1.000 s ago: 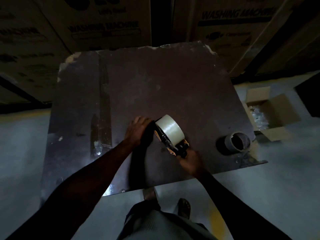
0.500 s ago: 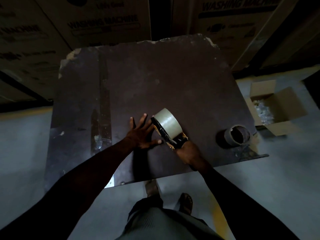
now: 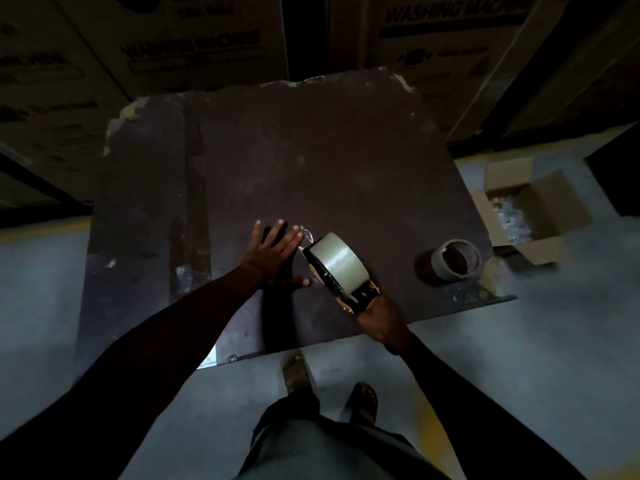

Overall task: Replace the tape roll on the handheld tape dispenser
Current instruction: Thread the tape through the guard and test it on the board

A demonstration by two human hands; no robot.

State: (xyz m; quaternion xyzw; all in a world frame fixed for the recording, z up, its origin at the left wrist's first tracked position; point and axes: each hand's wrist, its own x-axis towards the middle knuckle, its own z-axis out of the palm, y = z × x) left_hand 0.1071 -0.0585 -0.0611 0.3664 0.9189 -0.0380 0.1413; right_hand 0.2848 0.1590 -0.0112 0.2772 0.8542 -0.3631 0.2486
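The handheld tape dispenser (image 3: pixel 341 289) rests tilted on the dark table (image 3: pixel 277 150), with a full pale tape roll (image 3: pixel 337 261) mounted on it. My right hand (image 3: pixel 379 315) grips its handle near the table's front edge. My left hand (image 3: pixel 275 252) lies flat on the table just left of the roll, fingers spread, holding nothing. A short shiny strip of tape (image 3: pixel 306 234) shows on the table between my fingertips and the roll. A nearly empty tape core (image 3: pixel 457 259) lies on its side to the right.
An open cardboard box (image 3: pixel 533 216) with clear plastic inside stands on the floor at the right. Large washing-machine cartons (image 3: pixel 450 36) rise behind the table. My feet (image 3: pixel 294 372) stand on grey floor below the front edge. The table's edges are chipped.
My left hand went from curled against the roll to flat with spread fingers on the table. The dispenser and my right hand have drawn slightly right, baring a strip of tape.
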